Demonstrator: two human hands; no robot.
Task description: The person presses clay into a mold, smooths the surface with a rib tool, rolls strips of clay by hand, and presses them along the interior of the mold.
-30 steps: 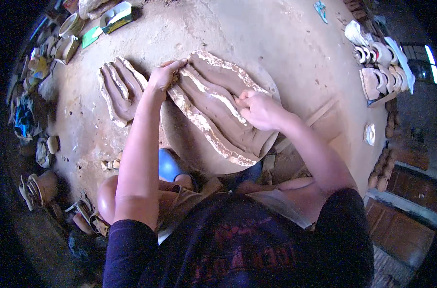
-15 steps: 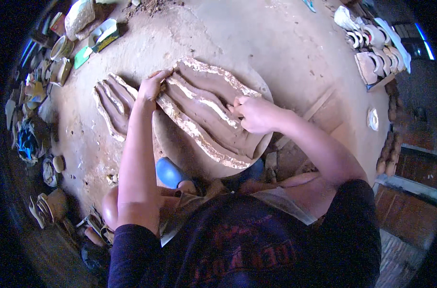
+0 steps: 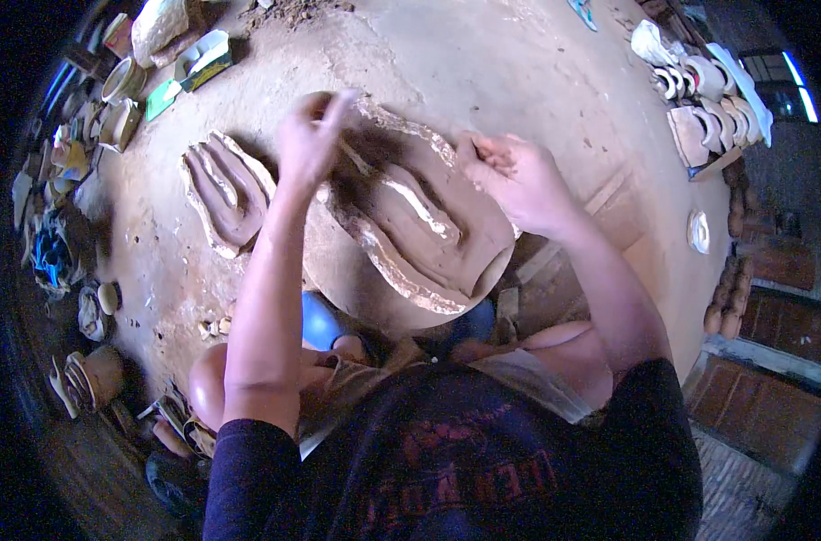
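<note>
A large clay form [image 3: 483,234] lies on a round board [image 3: 347,293] in front of me. It has long brown hollows, a pale-topped middle ridge [image 3: 419,207] and a rough whitish rim. My left hand [image 3: 307,140] hovers over the form's far left end, smeared by motion, one digit sticking out; I cannot make out anything in it. Above the right rim is my right hand [image 3: 514,176], raised off the form with its fingers curled in. Whatever it may hold is hidden. Left of my left forearm, a smaller grooved form [image 3: 226,194] rests on the floor.
Blue footwear [image 3: 320,320] shows beneath the board's near edge. Bowls [image 3: 124,83], a box [image 3: 203,61] and a pale rock [image 3: 158,32] crowd the far left. Stacked curved pieces [image 3: 712,122] stand at the far right, with a white ring [image 3: 699,232] nearer.
Both hands have lifted off the large form. My left hand left its rim and rose; my right hand moved from the middle ridge up and right, over the far rim.
</note>
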